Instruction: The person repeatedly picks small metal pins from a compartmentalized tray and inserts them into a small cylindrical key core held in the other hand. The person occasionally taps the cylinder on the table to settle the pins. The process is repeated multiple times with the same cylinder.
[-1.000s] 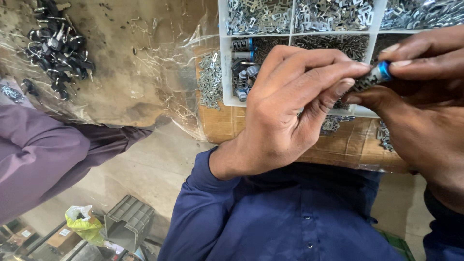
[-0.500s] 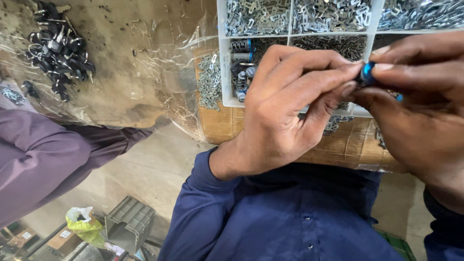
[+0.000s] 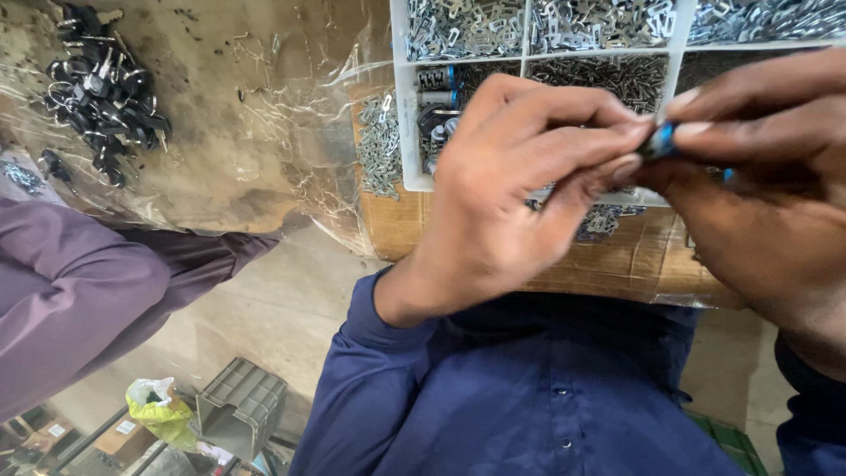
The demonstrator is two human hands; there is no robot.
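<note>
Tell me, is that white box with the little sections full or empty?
Full where it shows. The white compartment tray has small silver metal pieces heaped in its visible sections; both hands hide the lower ones.

At the top of the frame my white compartment tray (image 3: 401, 97) holds heaps of small silvery metal parts (image 3: 463, 26), and a loose pile of similar parts (image 3: 381, 145) lies just left of it under clear plastic sheeting (image 3: 264, 132). A cluster of black keys (image 3: 101, 92) sits at upper left on the tabletop (image 3: 220, 53). At lower left I see a purple sleeve (image 3: 79, 291), a yellow-green bag (image 3: 163, 414) and a grey crate (image 3: 240, 405) on the floor.
</note>
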